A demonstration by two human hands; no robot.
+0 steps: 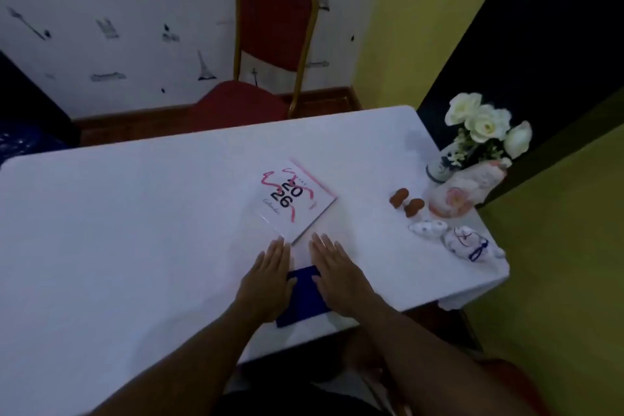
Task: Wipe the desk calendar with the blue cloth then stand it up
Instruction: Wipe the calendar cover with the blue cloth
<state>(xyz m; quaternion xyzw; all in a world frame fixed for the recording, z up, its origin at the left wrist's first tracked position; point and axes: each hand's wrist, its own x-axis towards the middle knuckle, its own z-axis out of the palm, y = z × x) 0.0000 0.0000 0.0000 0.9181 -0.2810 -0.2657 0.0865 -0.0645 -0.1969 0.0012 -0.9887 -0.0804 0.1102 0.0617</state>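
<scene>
1. The left hand (270,277) lies flat, palm down, fingers straight and together, resting on the left edge of the blue cloth (304,297). It grips nothing.
2. The right hand (334,273) lies the same way on the cloth's right edge, open and flat, with nothing grasped.
3. The blue cloth sits folded on the white tablecloth (135,230) near the table's near edge, showing as a dark strip between the two hands.
4. Just beyond the fingertips, the desk calendar (293,203) lies flat, cover up, reading "2026". Its near corner points at the gap between the hands; the left fingertips are very close to it, though I cannot tell if they touch.
5. To the far right stand a vase of white flowers (483,132), a pink-and-white ceramic piece (462,189), two small brown figurines (407,203) and some white and blue ornaments (452,240), well apart from the calendar. A red chair (270,44) stands at the far side.
6. Judged step: the very start, wiping not yet begun.
7. The next move calls for one hand to gather up the cloth and carry it onto the cover, the other likely steadying the calendar.
</scene>
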